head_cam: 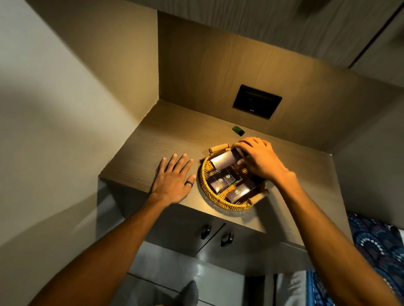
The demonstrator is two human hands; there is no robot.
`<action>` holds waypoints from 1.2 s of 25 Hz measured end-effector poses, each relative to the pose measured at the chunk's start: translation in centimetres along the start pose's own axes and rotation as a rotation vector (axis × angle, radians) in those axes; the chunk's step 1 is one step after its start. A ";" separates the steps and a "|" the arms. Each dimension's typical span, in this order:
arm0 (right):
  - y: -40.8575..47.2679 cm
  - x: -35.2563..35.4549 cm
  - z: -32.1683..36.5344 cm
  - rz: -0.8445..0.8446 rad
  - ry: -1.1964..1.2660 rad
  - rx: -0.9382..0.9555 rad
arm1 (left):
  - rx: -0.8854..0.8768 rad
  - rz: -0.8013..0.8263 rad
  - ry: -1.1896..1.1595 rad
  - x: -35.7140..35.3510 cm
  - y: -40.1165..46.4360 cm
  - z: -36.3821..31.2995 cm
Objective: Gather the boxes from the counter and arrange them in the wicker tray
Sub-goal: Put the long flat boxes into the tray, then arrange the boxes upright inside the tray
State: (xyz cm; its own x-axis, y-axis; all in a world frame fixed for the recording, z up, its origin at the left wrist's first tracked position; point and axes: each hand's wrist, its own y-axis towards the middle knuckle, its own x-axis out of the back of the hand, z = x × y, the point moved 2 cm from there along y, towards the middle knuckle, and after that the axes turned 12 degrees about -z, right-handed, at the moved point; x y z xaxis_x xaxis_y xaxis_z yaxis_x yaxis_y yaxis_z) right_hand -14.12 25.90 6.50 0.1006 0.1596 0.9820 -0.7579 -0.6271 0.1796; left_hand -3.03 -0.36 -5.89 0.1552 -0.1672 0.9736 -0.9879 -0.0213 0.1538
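Note:
A round wicker tray (205,176) with two wooden handles sits on the wooden counter (155,136). Several dark boxes with a light logo lie inside it, one near the middle (219,180) and one toward the front (238,192). My right hand (259,158) reaches over the tray's far side, its fingers closed on the end of a long dark box (225,158) that lies tilted across the tray's back rim. My left hand (174,177), wearing a dark ring, rests flat and open on the counter just left of the tray.
A small green object (238,130) lies on the counter behind the tray, near the back wall. A black panel (256,102) is set in that wall. Cabinet doors with dark handles (215,233) are below the counter. A wall closes the left side.

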 end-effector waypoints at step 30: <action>11.9 -2.9 0.3 0.227 0.057 -0.690 | 0.012 -0.029 -0.010 -0.7 0.0 0.4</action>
State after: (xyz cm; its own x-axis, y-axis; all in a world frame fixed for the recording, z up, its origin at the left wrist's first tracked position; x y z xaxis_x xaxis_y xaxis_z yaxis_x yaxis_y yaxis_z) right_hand -23.22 17.74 5.85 -0.1266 0.1344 0.9828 -0.9919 -0.0288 -0.1238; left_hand -3.17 -0.68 -6.68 0.1834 -0.1760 0.9671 -0.9830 -0.0383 0.1795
